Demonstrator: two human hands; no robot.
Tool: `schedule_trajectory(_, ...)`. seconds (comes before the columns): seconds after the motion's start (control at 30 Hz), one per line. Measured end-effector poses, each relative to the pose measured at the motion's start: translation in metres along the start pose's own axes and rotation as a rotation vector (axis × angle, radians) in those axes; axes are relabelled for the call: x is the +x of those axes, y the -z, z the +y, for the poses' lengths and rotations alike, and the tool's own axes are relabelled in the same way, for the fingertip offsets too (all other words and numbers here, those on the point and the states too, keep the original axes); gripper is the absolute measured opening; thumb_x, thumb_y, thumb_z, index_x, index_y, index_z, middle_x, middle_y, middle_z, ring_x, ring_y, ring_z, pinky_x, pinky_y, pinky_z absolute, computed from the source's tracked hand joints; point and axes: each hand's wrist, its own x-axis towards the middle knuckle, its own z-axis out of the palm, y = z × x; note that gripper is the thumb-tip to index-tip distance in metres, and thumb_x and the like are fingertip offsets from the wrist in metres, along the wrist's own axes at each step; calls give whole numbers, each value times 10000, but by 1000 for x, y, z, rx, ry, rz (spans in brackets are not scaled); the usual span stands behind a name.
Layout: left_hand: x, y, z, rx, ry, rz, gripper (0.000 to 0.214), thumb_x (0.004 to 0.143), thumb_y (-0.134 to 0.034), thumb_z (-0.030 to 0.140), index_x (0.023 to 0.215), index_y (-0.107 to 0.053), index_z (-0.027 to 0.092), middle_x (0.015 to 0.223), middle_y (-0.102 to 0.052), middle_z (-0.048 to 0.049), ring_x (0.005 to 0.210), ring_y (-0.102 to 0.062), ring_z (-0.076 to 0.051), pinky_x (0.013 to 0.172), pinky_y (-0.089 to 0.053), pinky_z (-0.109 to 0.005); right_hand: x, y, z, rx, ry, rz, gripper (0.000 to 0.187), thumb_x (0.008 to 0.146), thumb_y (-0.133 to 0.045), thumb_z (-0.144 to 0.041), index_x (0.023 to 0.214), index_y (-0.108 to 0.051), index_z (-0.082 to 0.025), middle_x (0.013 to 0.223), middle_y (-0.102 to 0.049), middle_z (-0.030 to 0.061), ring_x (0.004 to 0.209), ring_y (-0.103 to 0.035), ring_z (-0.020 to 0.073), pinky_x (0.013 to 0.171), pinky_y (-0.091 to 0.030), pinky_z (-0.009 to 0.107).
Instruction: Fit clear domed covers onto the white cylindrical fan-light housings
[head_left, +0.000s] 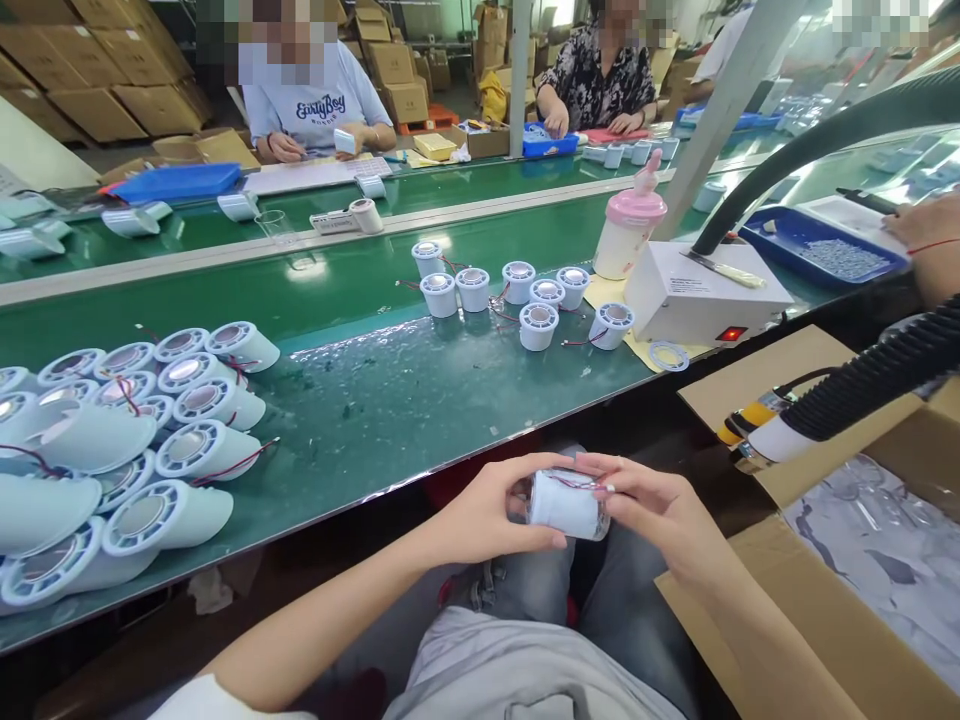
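Above my lap, just off the table's near edge, both hands hold a small white cylindrical housing (564, 508). A thin red and dark wire runs along its top side, and clear plastic shows at its ends. My left hand (491, 510) is wrapped round the left end, thumb below and fingers over the top. My right hand (649, 500) grips the right end, its fingertips close to the wire's small white connector. On the table ahead stand several similar housings (538, 326) with ribbed rims, round metallic centres and wires. Many more housings (196, 448) are crowded at the left.
At the right are a white box device (701, 295) with a lit red switch, a black flexible hose (810, 140), a pink-lidded bottle (628, 225) and a blue tray (832, 250). An open carton (795, 570) holds clear plastic pieces. Co-workers (319, 110) sit across the green conveyor (315, 270).
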Motion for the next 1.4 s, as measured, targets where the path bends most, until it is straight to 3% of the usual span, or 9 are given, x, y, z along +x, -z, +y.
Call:
schedule_trajectory(0.1,-2,0,1,-199,78,36,668,710,-813,285,1309,-522,232,1132,-620,-69,905,-632,-174,767,-567,-320,-9,3,2,-303,196,-46,387,732,-800,-245,1103,-722,-324,1382,-590,72,1262,-557,292,1024,-488,432)
schedule_trajectory(0.2,-5,1,3,-210,111,-10,699,720,-808,315,1349,-507,264,1085,-632,-58,836,-625,-156,684,-554,-278,-18,5,3,-487,305,-44,370,783,-751,-205,1131,-697,-318,1346,-618,72,1230,-589,276,1022,-499,421)
schedule_trajectory(0.43,-12,1,14,-39,-40,-57,772,636,-870,271,1341,-556,270,1373,-562,-96,1192,-578,-267,1008,-481,-392,-24,6,-5,-281,152,-112,407,794,-752,-218,1171,-614,-286,1288,-637,59,1158,-628,228,967,-551,331)
schedule_trajectory(1.0,-18,0,19,101,-155,-74,747,665,-853,225,1344,-553,303,1378,-551,-86,1218,-570,-255,1000,-495,-362,-29,0,-16,61,-153,-159,450,825,-709,-459,1186,-542,-249,1204,-640,101,967,-646,228,830,-554,366)
schedule_trajectory(1.13,-19,-1,20,103,-162,-68,736,672,-847,217,1341,-553,300,1397,-537,-84,1260,-541,-262,1016,-489,-365,-32,-1,-16,45,-130,-141,422,825,-717,-408,1182,-552,-256,1190,-637,91,949,-645,221,830,-560,370)
schedule_trajectory(1.4,-23,-3,23,43,-64,-98,788,681,-844,247,1386,-493,268,1379,-547,-109,1198,-585,-261,1012,-503,-406,-42,0,-11,-199,54,-69,399,779,-781,-275,1144,-618,-295,1267,-624,44,1169,-596,239,996,-531,352)
